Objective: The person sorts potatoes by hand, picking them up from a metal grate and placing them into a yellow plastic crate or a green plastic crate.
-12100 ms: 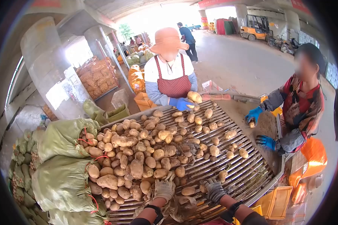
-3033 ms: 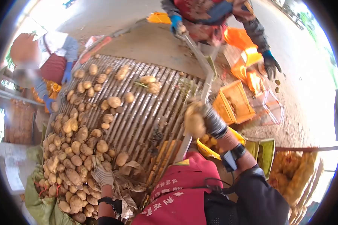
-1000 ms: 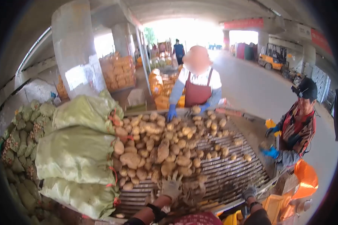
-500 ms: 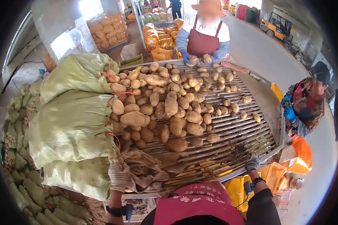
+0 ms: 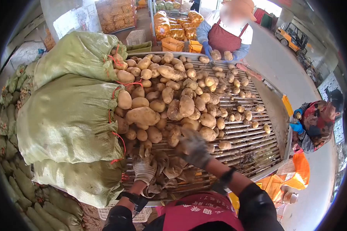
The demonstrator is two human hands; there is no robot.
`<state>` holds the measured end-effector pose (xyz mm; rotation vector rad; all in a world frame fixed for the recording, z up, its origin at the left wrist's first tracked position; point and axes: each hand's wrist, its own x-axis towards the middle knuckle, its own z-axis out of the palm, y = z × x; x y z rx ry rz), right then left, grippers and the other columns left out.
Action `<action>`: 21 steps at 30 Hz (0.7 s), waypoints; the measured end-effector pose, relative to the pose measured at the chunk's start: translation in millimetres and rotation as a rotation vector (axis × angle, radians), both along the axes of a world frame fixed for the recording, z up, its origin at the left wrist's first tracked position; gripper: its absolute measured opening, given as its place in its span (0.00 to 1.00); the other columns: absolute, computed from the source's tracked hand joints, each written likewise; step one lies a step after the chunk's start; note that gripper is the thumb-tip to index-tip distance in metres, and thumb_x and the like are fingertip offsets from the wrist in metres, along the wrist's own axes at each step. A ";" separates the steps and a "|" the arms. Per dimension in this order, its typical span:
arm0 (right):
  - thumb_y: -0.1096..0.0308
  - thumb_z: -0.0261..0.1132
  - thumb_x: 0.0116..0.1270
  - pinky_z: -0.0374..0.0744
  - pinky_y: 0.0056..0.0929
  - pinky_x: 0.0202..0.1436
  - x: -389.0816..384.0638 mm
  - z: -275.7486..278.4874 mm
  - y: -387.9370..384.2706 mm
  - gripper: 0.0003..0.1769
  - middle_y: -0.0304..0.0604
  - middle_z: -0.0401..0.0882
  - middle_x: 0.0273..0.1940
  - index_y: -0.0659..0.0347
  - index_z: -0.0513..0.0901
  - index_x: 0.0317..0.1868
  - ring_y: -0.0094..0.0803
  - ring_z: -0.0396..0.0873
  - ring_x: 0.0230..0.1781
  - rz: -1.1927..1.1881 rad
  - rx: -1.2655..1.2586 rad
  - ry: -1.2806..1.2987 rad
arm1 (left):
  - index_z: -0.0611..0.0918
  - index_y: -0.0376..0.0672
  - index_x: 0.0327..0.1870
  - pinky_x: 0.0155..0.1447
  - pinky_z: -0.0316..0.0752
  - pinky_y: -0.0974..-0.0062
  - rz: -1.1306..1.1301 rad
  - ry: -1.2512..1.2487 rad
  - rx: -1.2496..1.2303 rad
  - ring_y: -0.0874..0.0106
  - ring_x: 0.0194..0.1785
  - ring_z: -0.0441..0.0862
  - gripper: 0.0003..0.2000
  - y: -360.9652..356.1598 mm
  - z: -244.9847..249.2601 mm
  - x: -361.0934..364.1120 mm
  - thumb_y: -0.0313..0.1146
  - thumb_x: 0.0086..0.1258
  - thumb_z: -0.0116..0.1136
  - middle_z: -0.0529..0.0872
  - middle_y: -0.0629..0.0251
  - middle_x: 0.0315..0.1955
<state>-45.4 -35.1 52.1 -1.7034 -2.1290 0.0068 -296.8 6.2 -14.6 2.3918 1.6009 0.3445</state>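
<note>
My left hand (image 5: pixel 144 170), in a pale striped work glove, is closed on a crumpled brown cloth (image 5: pixel 169 169) at the near edge of a slatted metal sorting table. My right hand (image 5: pixel 196 149), also gloved, is smeared by motion over the near side of the potato pile, close to a large potato (image 5: pixel 207 134); its fingers cannot be made out. Many potatoes (image 5: pixel 142 115) of mixed sizes lie heaped on the left of the table and thin out to the right over the slats (image 5: pixel 254 143).
Filled green woven sacks (image 5: pixel 69 119) with red ties lie along the left side. A co-worker in a red apron (image 5: pixel 224 37) holds potatoes at the far edge; another person (image 5: pixel 316 125) stands at the right. Orange crates (image 5: pixel 272 186) stand at the near right.
My right hand has left the table's right edge and swung left over the potatoes. My left hand has moved right and up from beside the sacks, with the cloth bunched. The view has shifted.
</note>
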 end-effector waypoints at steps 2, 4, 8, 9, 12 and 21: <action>0.53 0.67 0.59 0.59 0.53 0.74 -37.8 14.5 51.4 0.29 0.51 0.65 0.68 0.55 0.77 0.60 0.49 0.61 0.72 0.039 -0.171 -0.109 | 0.62 0.46 0.73 0.70 0.61 0.47 0.011 -0.064 -0.032 0.46 0.58 0.76 0.36 -1.7 -2.5 -1.6 0.40 0.61 0.57 0.62 0.48 0.72; 0.54 0.65 0.61 0.57 0.59 0.73 -62.8 12.4 88.8 0.28 0.51 0.65 0.68 0.53 0.76 0.62 0.49 0.61 0.71 -0.088 -0.537 -0.212 | 0.62 0.47 0.73 0.70 0.61 0.47 0.013 -0.127 0.006 0.46 0.58 0.76 0.36 -4.3 -5.9 -4.7 0.39 0.60 0.58 0.63 0.48 0.72; 0.56 0.71 0.56 0.62 0.61 0.69 -58.5 -51.8 117.0 0.34 0.50 0.67 0.67 0.52 0.73 0.64 0.50 0.62 0.70 -0.271 -0.397 -0.281 | 0.63 0.48 0.72 0.69 0.64 0.49 0.046 -0.214 0.046 0.48 0.58 0.77 0.35 -5.0 -12.1 -4.4 0.34 0.60 0.59 0.64 0.48 0.71; 0.59 0.72 0.55 0.63 0.62 0.68 -59.2 -40.5 116.1 0.35 0.50 0.66 0.67 0.51 0.73 0.64 0.49 0.63 0.70 -0.260 -0.492 -0.251 | 0.65 0.48 0.70 0.64 0.69 0.49 0.052 -0.228 0.036 0.47 0.56 0.78 0.33 -5.8 -11.9 -4.5 0.33 0.60 0.59 0.64 0.47 0.71; 0.64 0.73 0.54 0.66 0.64 0.66 -48.8 -19.6 114.8 0.37 0.48 0.63 0.69 0.46 0.72 0.66 0.48 0.65 0.69 -0.289 -0.649 -0.221 | 0.65 0.48 0.69 0.56 0.75 0.51 0.042 -0.253 0.106 0.46 0.53 0.80 0.31 -5.1 -13.4 -6.2 0.33 0.61 0.59 0.64 0.49 0.71; 0.59 0.67 0.59 0.67 0.66 0.63 32.5 -30.5 15.7 0.32 0.44 0.68 0.66 0.34 0.74 0.66 0.44 0.69 0.65 -0.415 -0.506 -0.254 | 0.64 0.47 0.72 0.57 0.77 0.59 0.120 -0.325 0.049 0.50 0.63 0.75 0.31 -8.6 -18.2 -6.0 0.33 0.65 0.55 0.61 0.49 0.72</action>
